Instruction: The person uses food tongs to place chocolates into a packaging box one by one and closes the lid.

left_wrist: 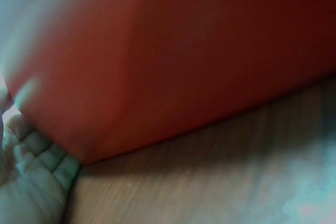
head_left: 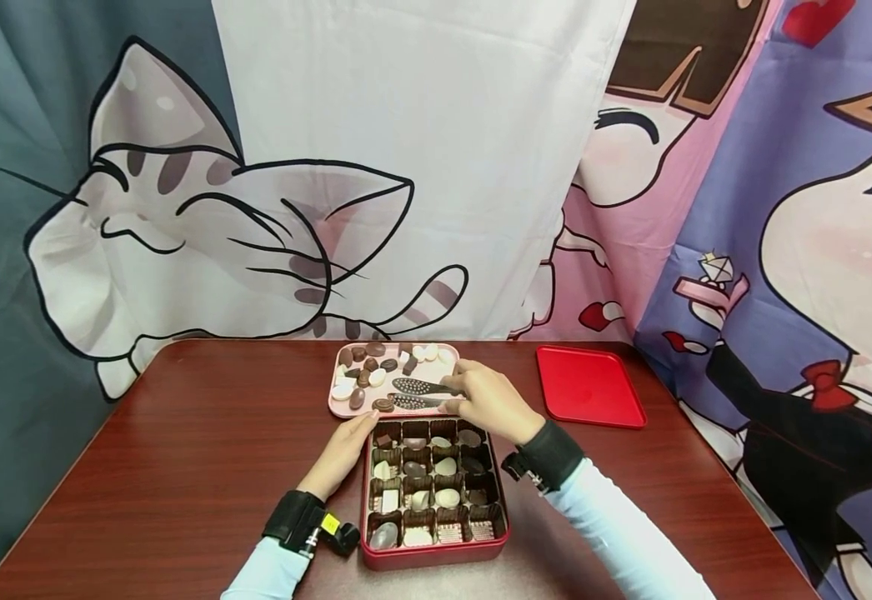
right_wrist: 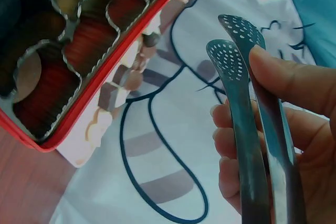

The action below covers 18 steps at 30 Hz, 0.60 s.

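My right hand point(head_left: 490, 400) holds metal tongs point(head_left: 423, 387) above a pink tray point(head_left: 447, 354) of assorted chocolates point(head_left: 378, 377). In the right wrist view, thumb and fingers lie along both tong arms. The perforated tips point(right_wrist: 228, 59) stand slightly apart, with nothing between them. Nearer the body is a red tin point(head_left: 436, 557) with a brown divided insert; chocolates point(head_left: 447, 498) lie in many of its compartments. My left hand point(head_left: 344, 450) grips the tin's far left corner. In the left wrist view its fingers reach around that corner, partly hidden behind the red wall.
A red lid point(head_left: 589, 383) lies flat at the back right of the brown wooden table point(head_left: 203, 467). Behind the table hangs a cloth printed with a cat point(head_left: 203, 225) and cartoon figures. The pink tray is just behind the tin.
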Tool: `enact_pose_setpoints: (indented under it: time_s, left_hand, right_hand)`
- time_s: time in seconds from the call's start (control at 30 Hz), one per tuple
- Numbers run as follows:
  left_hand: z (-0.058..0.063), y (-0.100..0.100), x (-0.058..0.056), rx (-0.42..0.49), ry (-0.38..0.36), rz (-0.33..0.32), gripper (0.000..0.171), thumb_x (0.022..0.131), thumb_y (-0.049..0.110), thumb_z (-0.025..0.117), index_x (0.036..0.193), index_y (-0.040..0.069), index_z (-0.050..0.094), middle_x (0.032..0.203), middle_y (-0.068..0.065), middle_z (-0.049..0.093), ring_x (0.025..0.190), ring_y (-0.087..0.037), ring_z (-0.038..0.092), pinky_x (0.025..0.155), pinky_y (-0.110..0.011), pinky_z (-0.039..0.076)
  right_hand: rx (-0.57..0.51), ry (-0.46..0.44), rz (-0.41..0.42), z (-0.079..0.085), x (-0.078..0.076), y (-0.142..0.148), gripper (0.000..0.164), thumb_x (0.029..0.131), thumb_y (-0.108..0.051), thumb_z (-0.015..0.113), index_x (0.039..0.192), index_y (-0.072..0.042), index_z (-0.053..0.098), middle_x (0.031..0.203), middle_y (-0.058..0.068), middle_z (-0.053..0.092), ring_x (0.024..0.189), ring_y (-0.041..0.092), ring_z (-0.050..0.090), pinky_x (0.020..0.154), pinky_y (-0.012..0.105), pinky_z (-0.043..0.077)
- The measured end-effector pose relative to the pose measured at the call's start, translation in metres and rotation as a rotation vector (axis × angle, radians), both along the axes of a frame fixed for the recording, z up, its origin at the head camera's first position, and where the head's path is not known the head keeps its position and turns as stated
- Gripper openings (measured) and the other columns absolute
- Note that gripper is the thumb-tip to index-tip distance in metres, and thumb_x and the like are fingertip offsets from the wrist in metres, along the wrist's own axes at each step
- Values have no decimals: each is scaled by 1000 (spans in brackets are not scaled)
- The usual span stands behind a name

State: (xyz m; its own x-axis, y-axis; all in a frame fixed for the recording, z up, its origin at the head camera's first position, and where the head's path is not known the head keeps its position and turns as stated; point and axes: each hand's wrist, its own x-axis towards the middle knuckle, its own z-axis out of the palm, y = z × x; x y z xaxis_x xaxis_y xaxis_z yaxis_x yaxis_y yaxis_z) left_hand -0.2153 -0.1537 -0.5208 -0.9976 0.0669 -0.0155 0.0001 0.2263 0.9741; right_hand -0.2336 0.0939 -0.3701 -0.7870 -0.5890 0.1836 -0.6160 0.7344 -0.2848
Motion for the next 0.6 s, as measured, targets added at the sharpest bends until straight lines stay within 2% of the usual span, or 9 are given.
enact_pose_setpoints:
  time_s: [0.1,0.23,0.37,0.47,0.6]
  left_hand:
    - [0,0,1,7,-5,-5,57,110,35,42,147,-7,47,155,-26,46,150,-42,37,128,-57,27]
    - [0,0,0,10,-10,4,55,109,36,43,145,-4,53,152,-24,52,148,-40,42,127,-56,30]
    - [0,1,-1,6,-7,15,52,109,37,43,139,-2,59,144,-22,59,141,-36,50,124,-52,36]
    - [0,1,-1,10,-1,16,51,109,36,42,137,-3,61,141,-23,61,139,-36,52,122,-52,38]
    - [-1,1,0,12,0,8,53,109,36,43,143,-5,54,150,-24,54,146,-40,44,125,-56,33]
  right_hand:
    - [37,0,-19,-2,-12,-8,34,88,-23,77,119,-9,77,91,4,63,74,11,50,63,25,42]
    - [66,5,-30,-8,-26,-19,28,86,-22,79,111,-9,79,88,4,61,77,16,56,67,33,49]
    - [91,5,-52,-14,-37,-29,19,84,-23,81,96,-9,81,90,5,64,83,20,64,75,40,56]
    - [140,-1,-55,-20,-44,-36,12,83,-24,82,87,-12,80,90,5,65,82,20,65,74,40,57]
    - [186,-37,-49,-31,-52,-44,9,82,-22,81,81,-14,78,86,3,70,79,15,62,65,34,52]
